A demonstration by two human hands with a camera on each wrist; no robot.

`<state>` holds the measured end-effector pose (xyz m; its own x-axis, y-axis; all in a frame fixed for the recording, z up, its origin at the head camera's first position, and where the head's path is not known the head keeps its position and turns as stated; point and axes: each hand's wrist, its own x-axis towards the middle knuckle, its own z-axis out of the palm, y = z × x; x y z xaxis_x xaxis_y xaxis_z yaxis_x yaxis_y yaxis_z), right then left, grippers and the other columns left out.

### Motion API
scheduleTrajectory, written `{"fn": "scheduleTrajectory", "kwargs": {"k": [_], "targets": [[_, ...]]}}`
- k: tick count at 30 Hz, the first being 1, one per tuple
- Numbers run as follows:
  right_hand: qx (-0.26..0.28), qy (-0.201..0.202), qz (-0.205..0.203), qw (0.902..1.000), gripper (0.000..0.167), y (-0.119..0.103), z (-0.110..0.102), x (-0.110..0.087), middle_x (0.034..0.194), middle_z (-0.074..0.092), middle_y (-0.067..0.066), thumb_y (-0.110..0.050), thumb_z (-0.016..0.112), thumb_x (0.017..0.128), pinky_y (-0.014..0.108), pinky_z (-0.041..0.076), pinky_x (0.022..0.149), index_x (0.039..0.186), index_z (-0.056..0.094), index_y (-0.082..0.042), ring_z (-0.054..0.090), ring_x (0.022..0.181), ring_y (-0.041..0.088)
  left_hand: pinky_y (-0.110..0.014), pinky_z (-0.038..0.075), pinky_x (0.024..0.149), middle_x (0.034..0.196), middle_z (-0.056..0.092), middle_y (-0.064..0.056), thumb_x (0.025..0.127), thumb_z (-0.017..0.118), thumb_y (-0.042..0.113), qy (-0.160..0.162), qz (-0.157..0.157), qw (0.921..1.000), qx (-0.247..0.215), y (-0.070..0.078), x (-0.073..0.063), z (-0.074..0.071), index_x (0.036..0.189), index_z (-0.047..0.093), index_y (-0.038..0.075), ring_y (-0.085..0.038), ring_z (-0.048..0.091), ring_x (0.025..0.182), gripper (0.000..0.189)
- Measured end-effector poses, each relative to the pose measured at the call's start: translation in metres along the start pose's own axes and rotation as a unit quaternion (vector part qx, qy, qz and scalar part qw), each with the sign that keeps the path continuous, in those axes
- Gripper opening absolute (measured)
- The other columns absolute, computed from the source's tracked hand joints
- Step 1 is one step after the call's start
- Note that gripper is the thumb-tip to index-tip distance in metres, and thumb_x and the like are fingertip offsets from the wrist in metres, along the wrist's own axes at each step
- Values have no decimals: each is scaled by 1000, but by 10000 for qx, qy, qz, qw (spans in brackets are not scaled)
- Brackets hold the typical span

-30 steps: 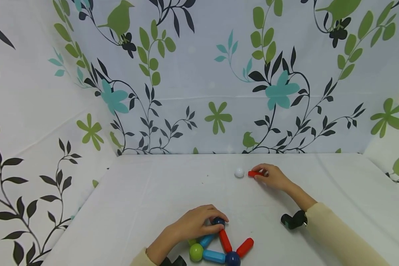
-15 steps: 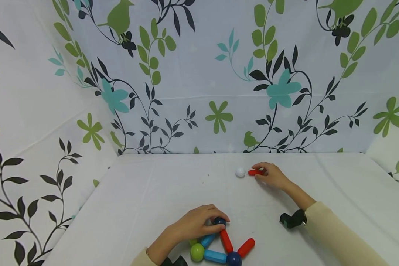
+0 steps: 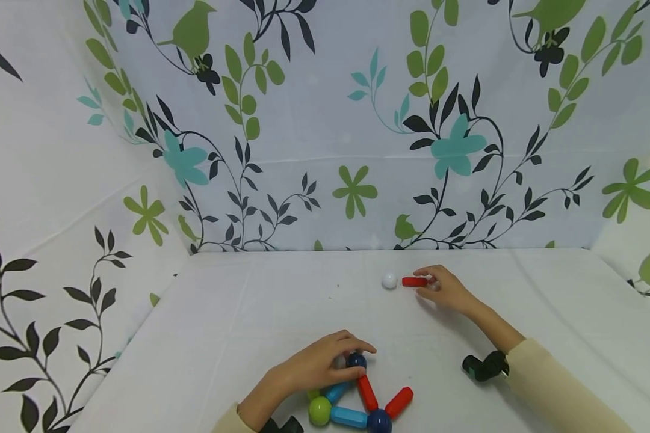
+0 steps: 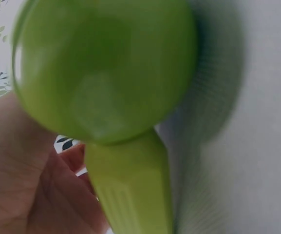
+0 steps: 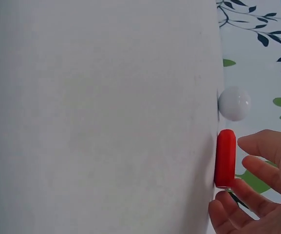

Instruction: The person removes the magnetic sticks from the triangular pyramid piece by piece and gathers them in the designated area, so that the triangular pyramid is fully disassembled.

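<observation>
My left hand is at a small construction of magnetic rods and balls. Its thumb lies beside a dark blue ball, with the index finger raised and straightened over the far side. A red rod runs from that ball to a second dark blue ball, which also bears another red rod. Blue rods meet at a green ball, with a green rod attached. Farther back, my right hand has its fingers spread around a loose red rod, thumb apart from it.
A white ball sits just left of the loose red rod, near the back of the white table. Behind the table hangs a leaf-patterned cloth. A black wrist camera is strapped on the right wrist.
My right fingers have loosened from the red rod and spread, and the hand has drawn slightly right. My left index finger has lifted from the dark blue ball.
</observation>
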<state>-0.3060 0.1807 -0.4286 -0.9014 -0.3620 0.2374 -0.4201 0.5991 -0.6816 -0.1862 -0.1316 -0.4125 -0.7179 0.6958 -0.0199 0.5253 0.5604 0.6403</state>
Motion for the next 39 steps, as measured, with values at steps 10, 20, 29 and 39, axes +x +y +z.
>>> {"fn": "scheduleTrajectory", "kwargs": {"k": [10,20,29,39], "targets": [[64,-216,-198,9996,35,-10,-4,-20,120,56,23,-8,67,89,38,53,82,121,59,3,55,104,37,-28,44,97,117,59,13,96,62,37,84,418,9991,82,7,-1,-2,117,68,24,-3,48,112,26],[190,-286,-847,9958,30,-29,1,-36,117,61,16,-5,68,89,32,55,80,118,62,0,58,99,32,-22,36,92,111,63,15,83,78,34,-397,1474,9882,118,8,2,2,109,71,22,2,50,113,30],[402,-684,-1286,9885,28,-41,8,-46,110,65,16,-9,67,91,29,55,79,117,63,-1,60,94,23,-31,31,103,112,61,19,84,77,36,-726,1458,9858,414,7,2,0,107,72,26,-6,42,127,26],[810,-1369,-1414,9771,25,-55,19,-56,105,66,11,-14,66,93,24,54,80,114,64,-1,59,92,10,-60,18,112,115,63,20,87,71,25,-529,1358,9878,548,6,1,-1,111,69,25,-9,35,140,25]]}}
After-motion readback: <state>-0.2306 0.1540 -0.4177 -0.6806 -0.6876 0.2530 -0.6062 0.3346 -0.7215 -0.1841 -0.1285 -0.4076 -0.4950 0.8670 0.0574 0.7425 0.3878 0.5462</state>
